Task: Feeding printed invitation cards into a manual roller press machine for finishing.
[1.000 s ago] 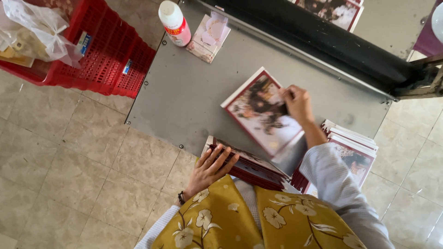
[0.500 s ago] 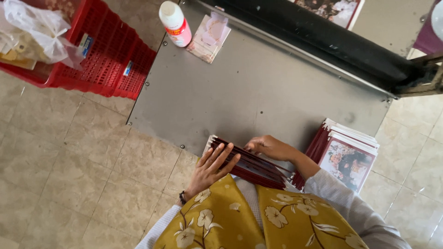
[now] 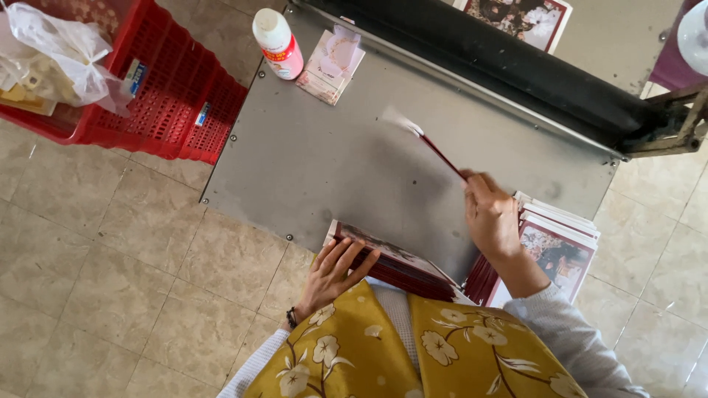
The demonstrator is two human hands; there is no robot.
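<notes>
The right hand [image 3: 490, 217] is lifting a single dark-red card [image 3: 431, 147] off toward the middle of the grey metal worktop [image 3: 310, 169]. The card is seen nearly edge-on and blurred, so its face cannot be made out; it runs from the hand up toward 10 o'clock. The fingers [image 3: 476, 188] are closed together, pinching the card's near end. The left hand [image 3: 335, 269] lies flat with fingers spread on a stack of dark-red cards [image 3: 398, 262] at the worktop's near edge, pressing on it rather than gripping.

The step in hand appears to be dealing one card from the stock out onto the plate. A second pile of printed cards [image 3: 557, 247] sits at 3 o'clock of the stack, just beside the right wrist. The next move would call for laying the card flat and square on the bare metal, short of the black bar [image 3: 516, 63] at 12 o'clock.

At 11 o'clock stand a white bottle with a red band [image 3: 276, 40] and, beside it, a small pink packet [image 3: 332, 63]. A red crate [image 3: 166, 99] holding a plastic bag [image 3: 55, 55] sits on the tiled floor [image 3: 110, 280] at 10 o'clock.
</notes>
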